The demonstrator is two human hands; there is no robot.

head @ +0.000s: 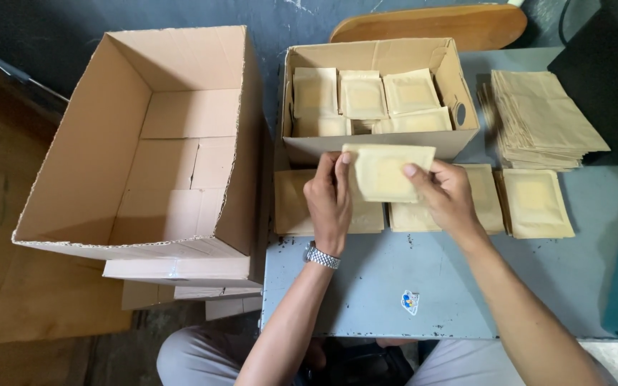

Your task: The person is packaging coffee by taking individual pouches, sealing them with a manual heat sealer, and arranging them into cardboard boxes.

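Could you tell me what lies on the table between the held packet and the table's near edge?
In the head view, below the tan packet both hands hold, only bare blue-grey tabletop and a small sticker appear.

Bare table [395,293] lies open toward the person, while the small box [377,146] and packet rows [538,204] block the far side.

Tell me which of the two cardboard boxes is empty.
The large cardboard box left of the table; the small box beyond both hands holds tan packets.
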